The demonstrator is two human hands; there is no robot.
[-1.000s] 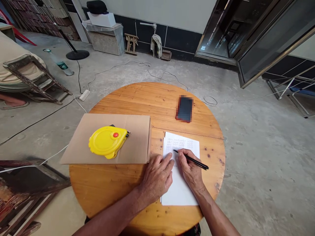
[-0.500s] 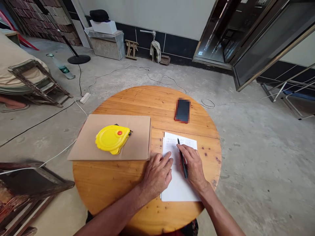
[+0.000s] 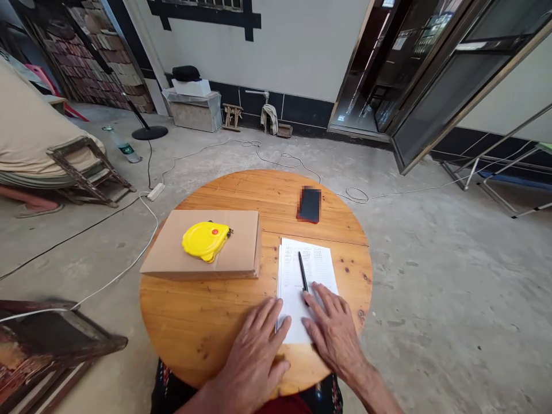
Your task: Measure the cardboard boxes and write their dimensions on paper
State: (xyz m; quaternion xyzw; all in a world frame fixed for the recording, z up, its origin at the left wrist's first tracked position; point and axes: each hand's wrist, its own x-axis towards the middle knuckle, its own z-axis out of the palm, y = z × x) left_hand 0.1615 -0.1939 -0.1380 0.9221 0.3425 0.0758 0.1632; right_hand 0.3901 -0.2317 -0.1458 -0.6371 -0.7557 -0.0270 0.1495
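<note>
Two open palms, nothing gripped. Far left: cardboard sheet [image 3: 237,256] under yellow tape measure [image 3: 206,240]. Left hand [image 3: 254,351] flat on table [image 3: 194,322], fingertips at edge of paper [image 3: 319,265]. Pen [image 3: 303,275] loose on paper, at fingertips of right hand [image 3: 334,332], spread flat. Treat pen as light, rigid, roll-prone; pinch mid-barrel. Mind table rim close at right; free wood ahead toward phone [image 3: 309,204].
</note>
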